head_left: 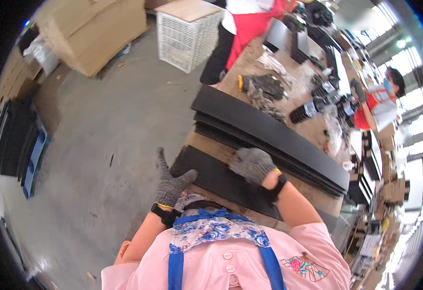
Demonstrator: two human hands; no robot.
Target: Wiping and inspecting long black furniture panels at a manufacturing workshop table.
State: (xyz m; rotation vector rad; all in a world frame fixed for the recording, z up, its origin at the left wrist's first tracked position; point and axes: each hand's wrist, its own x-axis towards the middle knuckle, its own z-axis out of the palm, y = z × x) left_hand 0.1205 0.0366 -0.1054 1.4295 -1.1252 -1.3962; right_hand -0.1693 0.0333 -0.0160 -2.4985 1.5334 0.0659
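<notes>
A long flat black board (216,176) lies on the table edge right in front of me. My left hand (170,182), in a grey knit glove, is open at the board's left end, thumb and fingers spread apart. My right hand (254,165), gloved the same way, rests palm down over the board's far edge. Its fingers are bunched and curled under, so whatever they may hold is hidden. Just beyond it, a stack of several long black boards (264,125) runs from upper left to lower right, their edges slightly out of line.
Past the stack, the brown tabletop (296,79) carries gloves (264,87), rags and dark bottles (308,110). A person in a red apron (250,34) stands at the far end, and another person (378,104) works across the table. A white basket (185,38) and large cartons (90,34) stand on the floor.
</notes>
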